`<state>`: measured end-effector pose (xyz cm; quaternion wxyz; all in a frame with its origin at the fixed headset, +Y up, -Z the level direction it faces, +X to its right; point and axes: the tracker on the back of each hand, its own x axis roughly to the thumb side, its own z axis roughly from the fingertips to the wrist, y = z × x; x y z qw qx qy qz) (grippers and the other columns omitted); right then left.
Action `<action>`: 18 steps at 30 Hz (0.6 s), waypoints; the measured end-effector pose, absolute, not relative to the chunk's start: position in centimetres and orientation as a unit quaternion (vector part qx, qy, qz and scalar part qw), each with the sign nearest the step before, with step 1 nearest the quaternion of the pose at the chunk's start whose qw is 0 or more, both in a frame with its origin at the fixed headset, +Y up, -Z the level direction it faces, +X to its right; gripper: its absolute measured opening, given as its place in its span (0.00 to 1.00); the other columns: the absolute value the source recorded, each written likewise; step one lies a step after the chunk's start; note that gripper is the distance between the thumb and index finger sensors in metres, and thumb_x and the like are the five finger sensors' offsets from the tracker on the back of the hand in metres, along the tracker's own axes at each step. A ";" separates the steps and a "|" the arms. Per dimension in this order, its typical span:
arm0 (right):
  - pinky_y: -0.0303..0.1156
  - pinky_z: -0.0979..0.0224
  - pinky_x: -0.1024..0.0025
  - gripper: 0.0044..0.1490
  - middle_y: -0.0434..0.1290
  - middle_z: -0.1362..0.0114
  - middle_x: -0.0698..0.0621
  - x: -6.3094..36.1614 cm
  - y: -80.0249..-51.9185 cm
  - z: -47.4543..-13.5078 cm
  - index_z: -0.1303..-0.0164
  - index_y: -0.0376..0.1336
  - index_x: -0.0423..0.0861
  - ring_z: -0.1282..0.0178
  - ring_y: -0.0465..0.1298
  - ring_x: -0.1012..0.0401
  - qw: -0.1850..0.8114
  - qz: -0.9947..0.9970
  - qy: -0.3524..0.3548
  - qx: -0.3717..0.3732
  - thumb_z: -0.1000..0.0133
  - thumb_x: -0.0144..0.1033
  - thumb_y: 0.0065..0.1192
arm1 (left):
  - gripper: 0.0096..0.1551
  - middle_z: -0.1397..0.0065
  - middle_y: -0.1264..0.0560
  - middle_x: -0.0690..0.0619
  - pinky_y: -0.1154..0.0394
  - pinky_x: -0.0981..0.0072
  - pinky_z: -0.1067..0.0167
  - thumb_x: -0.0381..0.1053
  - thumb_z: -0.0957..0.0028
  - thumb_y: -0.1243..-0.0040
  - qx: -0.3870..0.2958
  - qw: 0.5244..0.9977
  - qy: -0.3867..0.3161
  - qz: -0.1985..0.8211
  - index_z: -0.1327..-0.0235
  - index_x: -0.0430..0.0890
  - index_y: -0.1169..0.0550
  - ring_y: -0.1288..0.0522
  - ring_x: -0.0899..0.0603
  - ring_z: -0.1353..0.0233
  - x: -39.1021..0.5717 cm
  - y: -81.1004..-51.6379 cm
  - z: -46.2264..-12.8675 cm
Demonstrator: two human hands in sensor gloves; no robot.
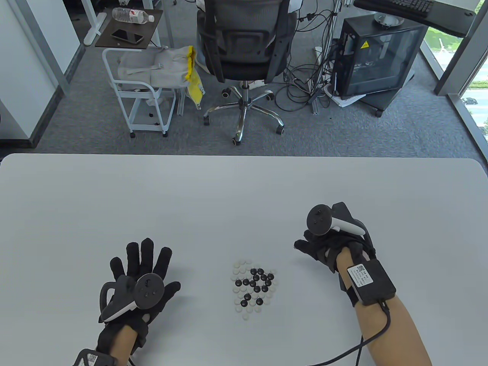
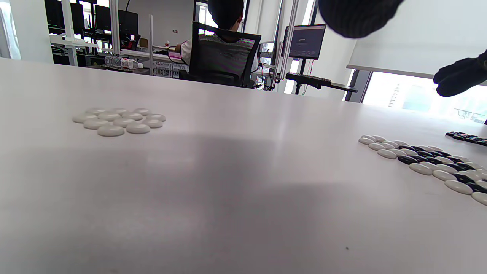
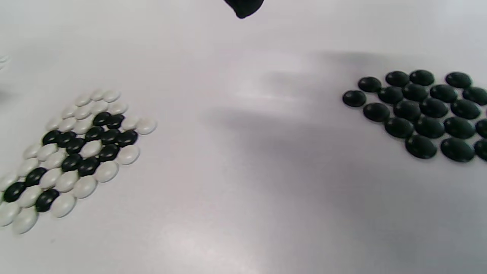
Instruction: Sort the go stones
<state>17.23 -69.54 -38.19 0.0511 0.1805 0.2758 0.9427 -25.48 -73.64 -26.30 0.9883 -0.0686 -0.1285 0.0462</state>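
A mixed cluster of black and white Go stones [image 1: 253,288] lies on the white table [image 1: 244,190] between my hands; it also shows in the left wrist view [image 2: 426,161] and the right wrist view [image 3: 76,152]. My left hand [image 1: 143,259] is flat with its fingers spread and holds nothing. A group of white stones [image 2: 118,121] lies beneath it, hidden in the table view. My right hand [image 1: 305,248] hovers with loosely extended fingers pointing left and holds nothing. A group of black stones [image 3: 422,110] lies beneath it; one fingertip [image 3: 243,7] shows at the top of that view.
Beyond the table's far edge stand an office chair [image 1: 244,49], a white cart [image 1: 141,87] and a black computer case [image 1: 377,57]. A cable [image 1: 366,343] runs from my right wrist unit across the near table.
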 end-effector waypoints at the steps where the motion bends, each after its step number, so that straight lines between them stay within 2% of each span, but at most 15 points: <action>1: 0.27 0.34 0.14 0.50 0.31 0.15 0.20 17.0 -69.2 -37.8 0.10 0.48 0.31 0.24 0.24 0.25 0.049 0.943 0.267 0.192 0.32 0.56 0.41 | 0.51 0.19 0.77 0.34 0.75 0.16 0.44 0.66 0.38 0.56 -0.068 0.988 -0.129 0.046 0.14 0.47 0.61 0.80 0.24 0.26 -25.5 -73.6 -26.3; 6: 0.27 0.34 0.15 0.53 0.31 0.16 0.19 15.8 -67.7 -34.1 0.10 0.41 0.30 0.25 0.24 0.25 0.040 0.944 0.197 0.262 0.32 0.56 0.41 | 0.51 0.19 0.78 0.34 0.75 0.16 0.44 0.66 0.38 0.56 -0.061 0.988 -0.134 0.043 0.14 0.47 0.61 0.81 0.24 0.26 -25.2 -73.5 -26.2; 11: 0.26 0.35 0.15 0.55 0.29 0.16 0.19 15.9 -67.1 -31.1 0.11 0.34 0.29 0.25 0.24 0.25 0.052 0.946 0.114 0.299 0.32 0.56 0.40 | 0.51 0.19 0.78 0.34 0.75 0.15 0.44 0.67 0.38 0.57 -0.051 0.988 -0.137 0.043 0.14 0.47 0.61 0.81 0.24 0.26 -24.9 -73.4 -26.0; 18: 0.26 0.35 0.16 0.56 0.29 0.17 0.18 17.1 -68.8 -28.3 0.12 0.32 0.29 0.26 0.24 0.25 0.065 0.946 0.013 0.317 0.33 0.56 0.40 | 0.51 0.19 0.78 0.34 0.75 0.15 0.44 0.67 0.39 0.57 -0.042 0.988 -0.145 0.036 0.14 0.47 0.62 0.81 0.24 0.26 -24.2 -73.5 -25.9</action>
